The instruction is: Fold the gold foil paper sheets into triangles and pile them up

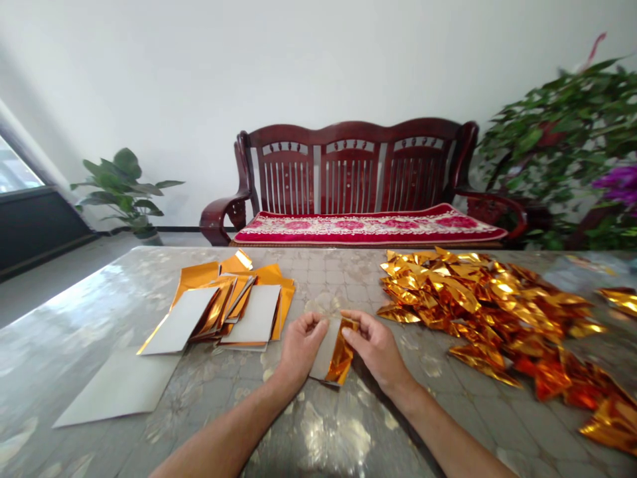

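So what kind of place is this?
Probably a living room in someone's home. There's a dark wooden bench with a red patterned cushion, and a leafy potted plant by the wall.

The folded foil [341, 352] is orange-gold with a silvery-white back.

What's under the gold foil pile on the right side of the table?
Only the patterned table top shows, around the edges of the gold foil pile; the pile covers whatever lies directly beneath it, so that cannot be seen.
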Demonstrator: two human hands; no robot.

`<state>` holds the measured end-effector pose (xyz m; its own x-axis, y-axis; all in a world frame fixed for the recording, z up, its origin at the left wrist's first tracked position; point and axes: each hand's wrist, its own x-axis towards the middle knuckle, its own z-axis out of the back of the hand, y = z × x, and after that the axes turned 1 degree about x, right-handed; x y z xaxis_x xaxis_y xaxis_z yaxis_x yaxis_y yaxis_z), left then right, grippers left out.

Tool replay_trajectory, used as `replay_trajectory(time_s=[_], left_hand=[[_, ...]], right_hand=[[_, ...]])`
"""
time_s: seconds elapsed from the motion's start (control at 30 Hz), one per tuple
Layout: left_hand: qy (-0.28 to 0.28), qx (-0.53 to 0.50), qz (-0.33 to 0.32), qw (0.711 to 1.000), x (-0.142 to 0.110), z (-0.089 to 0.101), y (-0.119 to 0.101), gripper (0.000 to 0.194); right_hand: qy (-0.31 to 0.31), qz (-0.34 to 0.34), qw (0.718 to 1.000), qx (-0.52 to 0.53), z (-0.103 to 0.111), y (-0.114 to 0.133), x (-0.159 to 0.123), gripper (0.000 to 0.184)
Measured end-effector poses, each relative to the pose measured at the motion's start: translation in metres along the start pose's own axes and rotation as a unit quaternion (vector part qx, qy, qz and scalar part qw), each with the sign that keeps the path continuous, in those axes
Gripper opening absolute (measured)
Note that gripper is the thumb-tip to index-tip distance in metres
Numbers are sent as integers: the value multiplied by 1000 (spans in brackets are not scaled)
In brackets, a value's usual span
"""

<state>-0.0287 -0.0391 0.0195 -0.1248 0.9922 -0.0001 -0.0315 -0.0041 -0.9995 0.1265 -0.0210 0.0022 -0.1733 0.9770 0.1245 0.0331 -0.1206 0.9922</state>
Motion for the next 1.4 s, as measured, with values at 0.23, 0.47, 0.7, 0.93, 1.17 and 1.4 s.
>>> replay_trajectory(time_s=[0.23,0.47,0.7,0.93,1.17,1.4], left_hand=[[15,6,-22,1000,-2,-2,-1,26],[22,50,-53,997,-1,0,5,22],[20,63,-55,996,-1,0,4,23],[16,71,-65,995,1,1,4,24],[27,64,-42,997,2,2,0,26],[29,83,-42,995,2,3,-1,28]], right_hand=[[-24,11,997,-76,0,10,-1,26],[-45,48,989,-129,-1,15,-2,16],[-56,129,970,-197,-4,19,-7,9],[-51,243,926,-284,-5,19,-13,9],[-42,289,877,-382,-5,21,-18,17],[-33,317,841,-438,-7,21,-19,21]])
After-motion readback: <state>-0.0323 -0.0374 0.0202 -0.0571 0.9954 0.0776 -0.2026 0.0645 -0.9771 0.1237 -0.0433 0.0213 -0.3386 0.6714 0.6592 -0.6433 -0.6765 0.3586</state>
